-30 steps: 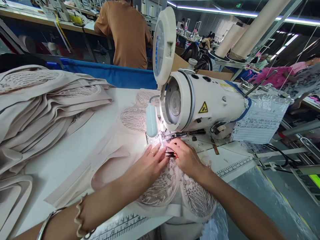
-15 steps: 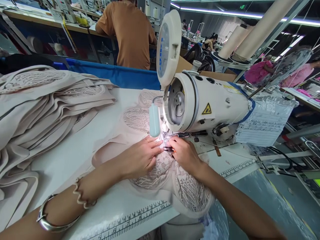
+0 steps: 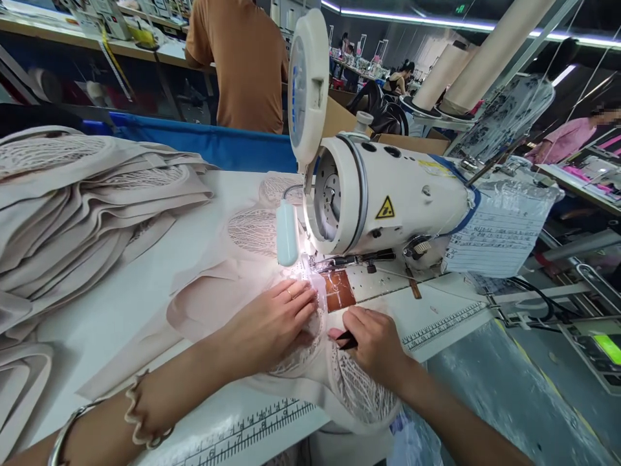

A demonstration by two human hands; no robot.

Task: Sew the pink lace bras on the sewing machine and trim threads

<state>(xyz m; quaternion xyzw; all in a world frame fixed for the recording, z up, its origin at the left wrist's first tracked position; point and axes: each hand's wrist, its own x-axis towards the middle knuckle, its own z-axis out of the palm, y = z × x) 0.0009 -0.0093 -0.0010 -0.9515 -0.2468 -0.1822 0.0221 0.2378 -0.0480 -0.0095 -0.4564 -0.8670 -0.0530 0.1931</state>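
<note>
While left fingers (image 3: 301, 303) press fabric (image 3: 242, 288), right fingers (image 3: 358, 318) grip a black tool (image 3: 347, 340) near table edge (image 3: 444, 338).

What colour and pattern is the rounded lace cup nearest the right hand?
The lace cup is pale pink with branching lines; see head view.

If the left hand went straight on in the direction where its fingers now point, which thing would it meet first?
Just beyond the pale garment under it, the left hand would probably meet the reddish-brown panel first, though this single view leaves the heights unclear.
</note>
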